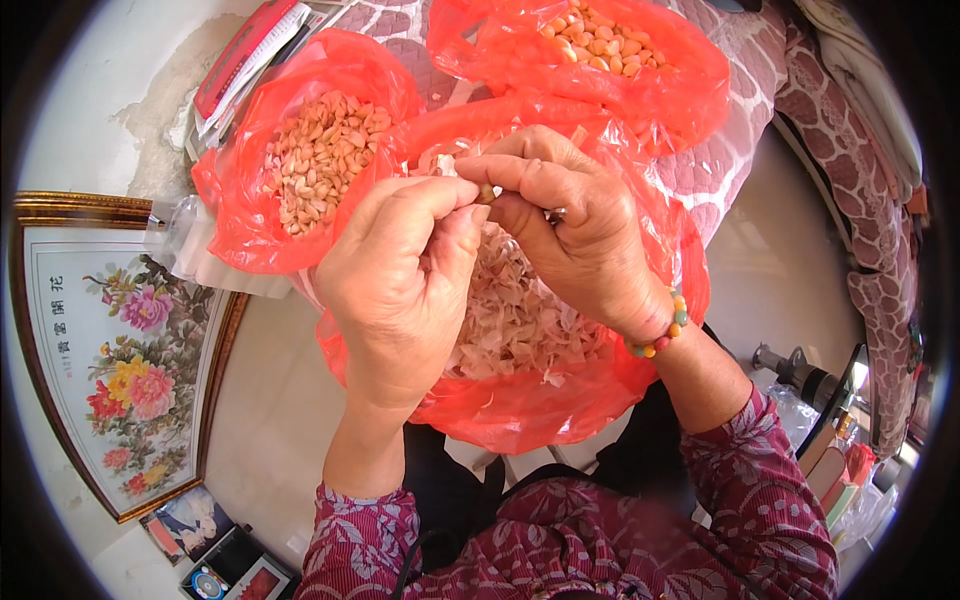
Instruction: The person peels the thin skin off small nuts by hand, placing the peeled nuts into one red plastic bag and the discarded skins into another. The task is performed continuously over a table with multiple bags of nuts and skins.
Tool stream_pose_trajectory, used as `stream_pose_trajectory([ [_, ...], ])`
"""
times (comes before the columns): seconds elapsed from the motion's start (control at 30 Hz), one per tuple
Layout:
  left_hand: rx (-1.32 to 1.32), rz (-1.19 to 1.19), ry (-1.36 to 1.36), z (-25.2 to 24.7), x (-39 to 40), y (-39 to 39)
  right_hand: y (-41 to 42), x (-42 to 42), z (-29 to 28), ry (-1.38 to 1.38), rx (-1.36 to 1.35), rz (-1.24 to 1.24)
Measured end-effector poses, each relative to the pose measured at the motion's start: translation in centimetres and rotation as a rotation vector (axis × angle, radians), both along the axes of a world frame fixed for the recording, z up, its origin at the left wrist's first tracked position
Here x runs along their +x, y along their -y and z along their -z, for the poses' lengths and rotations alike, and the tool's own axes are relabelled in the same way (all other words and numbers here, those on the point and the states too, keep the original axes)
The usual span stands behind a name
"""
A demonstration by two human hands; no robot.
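Note:
Both hands meet over a red plastic bag (517,427) filled with thin papery skins (517,322). Between the fingertips is a small yellowish-brown piece (487,194), seemingly a clove. My left hand (401,277) pinches it with thumb and forefinger. From the other side, my right hand (574,217) grips it too; a small shiny metal piece (555,215) shows among its fingers, its shape mostly hidden. Beyond my left hand, a second red bag (247,240) holds many unpeeled cloves (322,157), apparently garlic. Smooth, peeled-looking cloves (607,45) lie in a third red bag (675,105) at the back.
The bags rest on a giraffe-patterned quilted cover (739,67). Books and papers (247,67) are stacked at upper left. A framed flower picture (127,360) leans at left, above a small boxed item (240,570). Assorted items (847,465) crowd the right edge.

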State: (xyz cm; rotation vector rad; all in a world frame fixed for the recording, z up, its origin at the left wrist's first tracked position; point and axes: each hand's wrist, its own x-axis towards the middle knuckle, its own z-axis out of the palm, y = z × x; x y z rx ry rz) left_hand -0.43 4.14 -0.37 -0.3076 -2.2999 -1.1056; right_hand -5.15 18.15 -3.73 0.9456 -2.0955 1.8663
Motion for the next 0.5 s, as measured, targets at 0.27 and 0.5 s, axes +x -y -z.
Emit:
stream_pose_trajectory([
  [0.27, -0.023, -0.018, 0.006, 0.05, -0.17, 0.03, -0.4, 0.28, -0.3, -0.05, 0.129, 0.007],
  [0.5, 0.019, 0.005, -0.001, 0.46, -0.41, 0.02, -0.42, 0.12, -0.14, -0.076, 0.107, 0.008],
])
